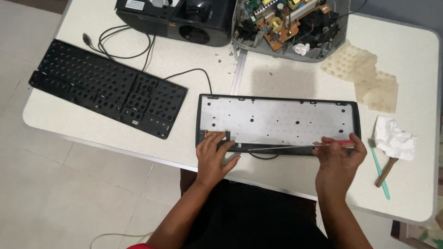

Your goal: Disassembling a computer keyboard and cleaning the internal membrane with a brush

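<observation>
Near front edge of white surface [194, 74], right of centre: opened keyboard base [278, 123], black frame around bare grey metal plate, long side parallel to that edge. Left hand [213, 158] flat on base's front left corner, fingers [208, 140] spread narrow, pressing beside small orange-brown circuit piece [217, 135], gripping nothing. Right hand [338, 159] at base's front right corner, fingers curled tight around red handle of screwdriver [295, 147]; thin shaft lying almost level along front rim, tip pointing toward left hand.

Toward left edge: black key frame [108, 87], full of round holes, lying at a slant, well apart from base. Black cable [138, 50] looping between frame and back edge. Along back edge: black device [177, 18], and just beside it an opened grey housing [290, 27] with exposed circuit boards. Toward right edge: yellowed rubber dome sheet [364, 76], crumpled white tissue [393, 138], and a green-handled brush [379, 168] crossing a wooden-handled tool [386, 171] near front right corner.
</observation>
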